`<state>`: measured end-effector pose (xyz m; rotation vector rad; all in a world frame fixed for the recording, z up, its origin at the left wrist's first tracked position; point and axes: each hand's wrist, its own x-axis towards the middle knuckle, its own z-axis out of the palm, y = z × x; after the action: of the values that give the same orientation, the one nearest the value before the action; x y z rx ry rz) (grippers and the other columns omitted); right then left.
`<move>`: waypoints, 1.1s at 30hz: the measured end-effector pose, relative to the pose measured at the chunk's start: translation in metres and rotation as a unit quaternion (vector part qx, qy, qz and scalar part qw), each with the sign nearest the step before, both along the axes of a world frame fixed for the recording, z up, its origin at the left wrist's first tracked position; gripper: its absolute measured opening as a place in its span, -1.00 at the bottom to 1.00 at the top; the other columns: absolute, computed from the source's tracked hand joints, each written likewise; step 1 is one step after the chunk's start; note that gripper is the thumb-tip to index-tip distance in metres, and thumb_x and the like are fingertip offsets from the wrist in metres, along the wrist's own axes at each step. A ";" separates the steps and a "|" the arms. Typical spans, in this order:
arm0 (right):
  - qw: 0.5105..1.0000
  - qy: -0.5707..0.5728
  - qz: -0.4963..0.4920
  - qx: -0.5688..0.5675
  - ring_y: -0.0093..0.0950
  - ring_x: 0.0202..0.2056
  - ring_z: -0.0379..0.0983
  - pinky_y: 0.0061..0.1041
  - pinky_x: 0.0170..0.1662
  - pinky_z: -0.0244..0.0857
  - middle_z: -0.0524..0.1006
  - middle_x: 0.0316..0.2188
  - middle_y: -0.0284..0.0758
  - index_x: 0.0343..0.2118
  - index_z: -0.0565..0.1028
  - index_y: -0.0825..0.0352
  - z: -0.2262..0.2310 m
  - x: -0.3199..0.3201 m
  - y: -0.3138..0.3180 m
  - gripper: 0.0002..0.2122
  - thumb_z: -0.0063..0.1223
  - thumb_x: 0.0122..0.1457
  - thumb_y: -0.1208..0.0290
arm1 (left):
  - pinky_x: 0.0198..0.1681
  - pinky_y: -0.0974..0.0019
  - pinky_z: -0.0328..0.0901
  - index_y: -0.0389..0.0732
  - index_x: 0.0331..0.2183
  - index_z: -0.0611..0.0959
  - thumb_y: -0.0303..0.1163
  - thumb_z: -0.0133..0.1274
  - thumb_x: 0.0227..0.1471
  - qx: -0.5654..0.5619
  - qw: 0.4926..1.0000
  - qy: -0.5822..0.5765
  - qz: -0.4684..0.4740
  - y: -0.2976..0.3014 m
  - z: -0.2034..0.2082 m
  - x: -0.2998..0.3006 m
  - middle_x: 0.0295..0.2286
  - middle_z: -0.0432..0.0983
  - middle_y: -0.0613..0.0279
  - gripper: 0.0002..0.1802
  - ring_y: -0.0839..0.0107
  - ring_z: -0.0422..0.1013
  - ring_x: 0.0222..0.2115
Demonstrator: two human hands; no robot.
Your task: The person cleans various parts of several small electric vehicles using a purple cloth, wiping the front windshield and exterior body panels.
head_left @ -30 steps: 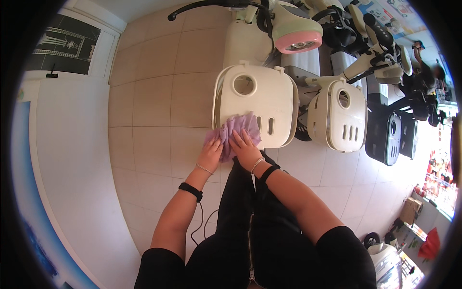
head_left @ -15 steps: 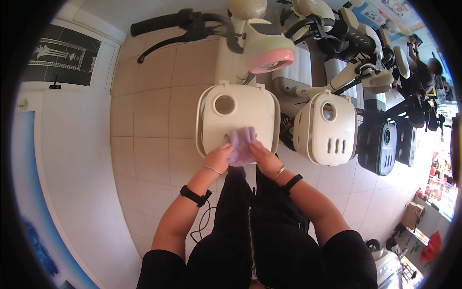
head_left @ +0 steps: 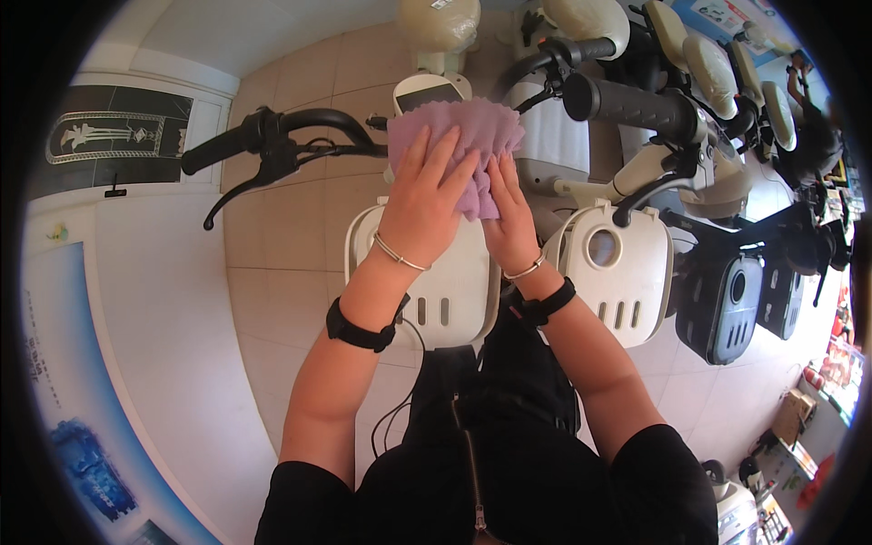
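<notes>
A crumpled pinkish-purple cloth (head_left: 502, 127) with a wavy edge covers the headlight area of the pale scooter, just below its small dark display (head_left: 434, 94). My left hand (head_left: 425, 204) lies over the cloth with its fingers stretched out and spread. Against the cloth's right part rests my right hand (head_left: 510, 213), its fingers extended and nearly side by side; the thumb is hard to make out. Under my hands and wrists is the scooter's cream front basket (head_left: 454, 291), partly hidden by them.
Black handlebar grips with brake levers stick out at left (head_left: 222, 150) and right (head_left: 627, 100). Another cream basket (head_left: 618, 272) and a dark basket (head_left: 722, 300) belong to scooters parked at right. A white door (head_left: 154, 318) stands at left. A person (head_left: 808, 136) is at the far right.
Both hands have moved up from the basket lid to the headlight, taking the cloth along. The cloth is spread wider, and my left fingers are now splayed over it.
</notes>
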<state>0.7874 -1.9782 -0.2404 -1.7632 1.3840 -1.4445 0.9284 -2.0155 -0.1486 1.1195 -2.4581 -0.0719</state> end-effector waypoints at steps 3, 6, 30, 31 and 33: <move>0.998 -0.050 0.025 0.029 -0.07 0.24 0.01 -0.29 0.26 -0.08 0.16 0.19 0.02 0.15 0.22 0.43 0.005 -0.013 -0.018 -0.44 -0.17 -0.02 0.67 | 0.14 -0.04 0.07 -0.13 0.01 0.46 -0.57 0.09 -0.29 0.029 0.999 0.014 -0.011 -0.012 -0.001 -0.005 0.06 0.24 0.00 -0.32 -0.10 0.15 0.07; 0.994 -0.087 0.040 0.052 -0.13 0.24 0.04 -0.36 0.25 -0.06 0.20 0.18 -0.03 0.15 0.24 0.39 0.013 -0.024 -0.046 -0.45 -0.22 -0.01 0.63 | 0.15 -0.01 0.06 -0.14 0.03 0.44 -0.57 0.09 -0.29 0.019 0.999 0.036 0.012 -0.028 -0.006 -0.015 0.05 0.24 -0.04 -0.31 -0.10 0.17 0.05; 0.991 0.102 0.075 -0.034 -0.14 0.17 0.15 -0.19 0.23 -0.01 0.30 0.11 -0.12 -0.01 0.41 0.41 0.065 -0.002 -0.047 -0.48 0.00 -0.17 0.54 | 0.05 0.05 0.24 -0.33 0.01 0.41 -0.61 -0.01 -0.08 0.119 0.971 0.128 0.161 0.068 -0.063 0.024 0.08 0.21 -0.14 -0.48 -0.23 0.23 0.02; 0.985 0.140 0.095 -0.035 -0.20 0.13 0.21 -0.21 0.22 0.03 0.35 0.07 -0.14 -0.04 0.45 0.39 0.070 0.010 -0.050 -0.49 -0.02 -0.20 0.52 | 0.06 0.06 0.22 -0.34 0.01 0.40 -0.59 -0.01 -0.07 0.168 0.954 0.166 0.182 0.073 -0.071 0.027 0.07 0.22 -0.15 -0.48 -0.23 0.23 0.02; 0.975 0.183 0.110 -0.067 -0.25 0.11 0.24 -0.24 0.20 0.07 0.39 0.04 -0.21 -0.06 0.46 0.37 0.067 0.047 -0.045 -0.52 -0.01 -0.18 0.49 | 0.07 0.10 0.19 -0.36 0.01 0.39 -0.52 0.00 -0.05 0.241 0.919 0.224 0.218 0.089 -0.084 0.040 0.04 0.26 -0.18 -0.49 -0.19 0.23 0.02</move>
<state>0.8349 -2.0237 -0.1729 -2.2783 1.2304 -1.1597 0.9688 -1.9263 -0.2322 1.6197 -1.7784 -0.7434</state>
